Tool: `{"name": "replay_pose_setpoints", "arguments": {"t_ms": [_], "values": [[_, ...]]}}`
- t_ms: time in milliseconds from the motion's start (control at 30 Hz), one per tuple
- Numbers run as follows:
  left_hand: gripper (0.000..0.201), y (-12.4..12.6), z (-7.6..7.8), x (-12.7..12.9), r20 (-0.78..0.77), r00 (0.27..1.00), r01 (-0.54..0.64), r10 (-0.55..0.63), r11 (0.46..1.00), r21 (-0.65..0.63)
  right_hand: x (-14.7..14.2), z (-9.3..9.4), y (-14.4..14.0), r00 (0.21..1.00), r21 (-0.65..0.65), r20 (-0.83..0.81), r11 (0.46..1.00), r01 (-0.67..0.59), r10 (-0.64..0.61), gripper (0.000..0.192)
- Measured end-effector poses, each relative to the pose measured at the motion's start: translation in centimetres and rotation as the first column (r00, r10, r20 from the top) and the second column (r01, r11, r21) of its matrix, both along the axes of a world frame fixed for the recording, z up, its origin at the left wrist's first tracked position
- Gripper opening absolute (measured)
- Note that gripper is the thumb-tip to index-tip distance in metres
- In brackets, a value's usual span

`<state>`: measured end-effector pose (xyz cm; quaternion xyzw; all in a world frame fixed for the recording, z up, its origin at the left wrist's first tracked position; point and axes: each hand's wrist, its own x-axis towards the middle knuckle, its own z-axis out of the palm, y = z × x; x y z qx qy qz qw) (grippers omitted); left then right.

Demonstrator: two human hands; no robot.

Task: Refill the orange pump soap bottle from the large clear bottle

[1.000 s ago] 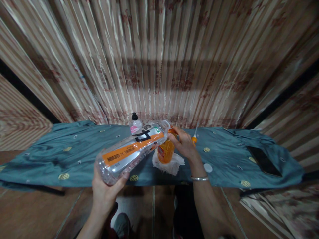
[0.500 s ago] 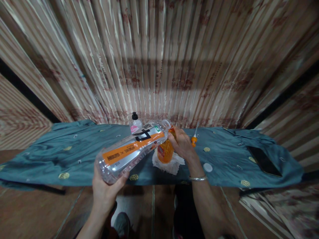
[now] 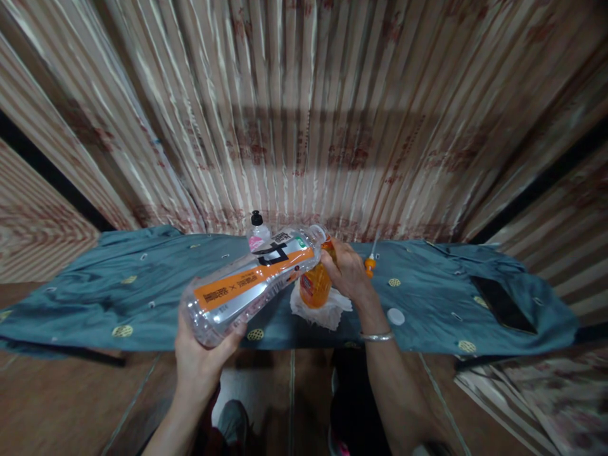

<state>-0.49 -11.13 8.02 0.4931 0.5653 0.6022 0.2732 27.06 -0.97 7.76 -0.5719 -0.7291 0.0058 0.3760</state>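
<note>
My left hand (image 3: 203, 348) is wrapped round the base of a large clear plastic bottle (image 3: 251, 282) with an orange and silver label. The bottle lies tilted, its neck up to the right, over the top of an orange bottle (image 3: 317, 285). My right hand (image 3: 346, 269), with a bracelet at the wrist, is closed round the upper part of that orange bottle, thumb near the clear bottle's neck. The orange bottle stands on a crumpled white tissue (image 3: 327, 313). Its mouth is hidden, and I cannot tell whether liquid is flowing.
A squeeze bottle with a black cap (image 3: 257, 219) stands behind the clear bottle. An orange pump head (image 3: 369, 266) and a round white cap (image 3: 396, 316) lie to the right, then a dark phone (image 3: 503, 305). A teal cloth (image 3: 156, 297) covers the table; a striped curtain (image 3: 304, 126) hangs behind.
The clear bottle has rolled slightly about its length, so its label shows a little differently. Both hands keep nearly the same places and grips.
</note>
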Motion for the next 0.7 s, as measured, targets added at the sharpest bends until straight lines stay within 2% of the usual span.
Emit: {"name": "replay_pose_setpoints", "arguments": {"t_ms": [100,333,700], "values": [[0.101,-0.1,0.2,0.3,0.021,1.000,-0.001,0.001,1.000,-0.011,0.0,0.2,0.0,1.000,-0.004,-0.008,1.000,-0.006,0.006,0.026],[0.096,-0.5,0.3,1.1,0.045,0.999,-0.024,0.024,1.000,0.005,0.0,0.1,-0.1,0.999,0.018,-0.025,1.000,-0.021,0.021,0.028],[0.098,0.4,-1.1,-1.1,-0.052,0.998,0.023,-0.023,1.000,0.009,0.3,-0.8,0.4,0.998,0.087,-0.052,0.996,-0.029,0.033,0.030]]}}
